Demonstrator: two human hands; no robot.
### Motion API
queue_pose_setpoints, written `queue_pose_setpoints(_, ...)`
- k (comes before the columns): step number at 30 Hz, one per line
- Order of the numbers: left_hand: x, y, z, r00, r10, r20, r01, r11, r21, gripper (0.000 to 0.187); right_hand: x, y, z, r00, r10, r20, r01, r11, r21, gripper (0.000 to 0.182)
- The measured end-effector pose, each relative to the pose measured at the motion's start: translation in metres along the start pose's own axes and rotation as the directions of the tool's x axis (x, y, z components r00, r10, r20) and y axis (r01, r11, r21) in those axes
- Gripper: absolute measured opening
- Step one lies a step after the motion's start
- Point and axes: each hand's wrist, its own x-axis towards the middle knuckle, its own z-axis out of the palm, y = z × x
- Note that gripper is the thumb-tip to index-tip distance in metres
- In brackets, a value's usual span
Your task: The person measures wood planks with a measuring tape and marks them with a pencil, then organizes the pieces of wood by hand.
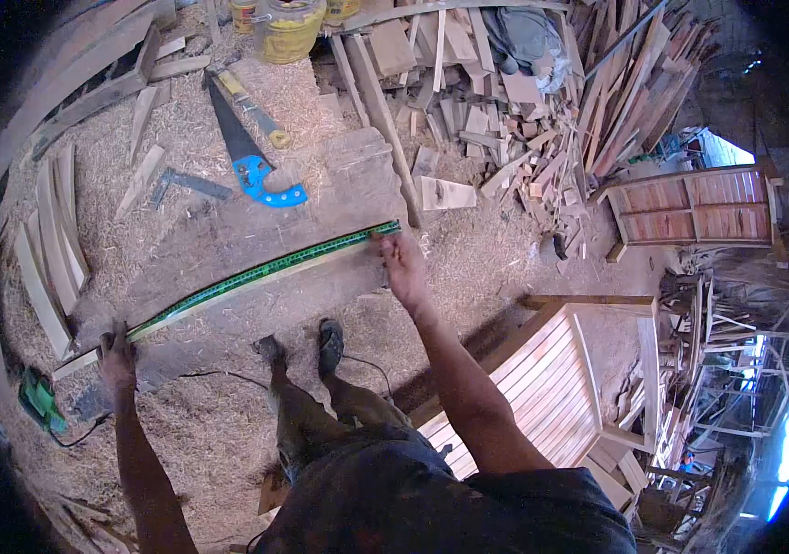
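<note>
A long green measuring tape (274, 268) with dark marks lies stretched along a thin pale wooden strip (228, 292) on the worn wooden bench (321, 189). My left hand (117, 358) is closed at the left end, where tape and strip meet; the strip sticks out beyond it. At the right end, the fingers of my right hand (402, 270) pinch the tape near its tip. Behind the tape lie a handsaw (261, 180) with a blue handle, a chisel-like tool (254, 109) with a yellow handle, and a metal square (190, 185).
Curved wooden pieces (51, 240) lie at the left, above a green power tool (41, 399) with a cord. Offcuts (496, 120) pile up at the back. A slatted wooden panel (533, 388) stands at my right, with another panel (694, 210) farther off. Yellow buckets (290, 37) stand at the top.
</note>
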Motion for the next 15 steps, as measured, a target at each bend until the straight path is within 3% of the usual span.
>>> queue_pose_setpoints(1,0.000,-0.001,0.000,1.000,0.002,0.001,-0.002,1.000,-0.014,0.054,-0.003,-0.004,0.002,0.998,-0.047,0.043,0.051,0.994,-0.101,0.029)
queue_pose_setpoints(3,-0.001,-0.002,-0.001,1.000,0.021,-0.008,-0.021,1.000,-0.022,0.054,-0.010,-0.015,0.006,0.992,0.007,0.129,0.006,0.994,-0.106,0.030)
queue_pose_setpoints(5,-0.001,-0.004,0.001,0.998,0.053,-0.029,-0.054,0.998,-0.013,0.054,-0.015,-0.040,0.009,0.955,0.186,0.231,-0.206,0.976,0.065,0.028)
queue_pose_setpoints(8,-0.003,-0.005,0.005,0.996,0.045,-0.074,-0.046,0.999,-0.005,0.053,-0.018,-0.034,0.021,0.968,0.173,0.182,-0.201,0.968,0.153,0.024)
queue_pose_setpoints(11,-0.002,-0.001,-0.007,0.999,0.009,0.050,-0.004,0.996,-0.088,0.060,-0.020,-0.022,0.027,0.966,0.180,0.188,-0.210,0.966,0.154,0.023)
queue_pose_setpoints(14,-0.005,0.004,-0.007,1.000,0.014,-0.024,-0.015,0.997,-0.072,0.052,-0.021,-0.029,0.030,0.954,0.218,0.207,-0.237,0.969,0.067,0.022)
queue_pose_setpoints(15,-0.006,0.003,-0.005,0.998,0.031,-0.054,-0.035,0.996,-0.084,0.052,-0.022,-0.036,0.031,0.968,0.146,0.206,-0.163,0.984,0.066,0.022)
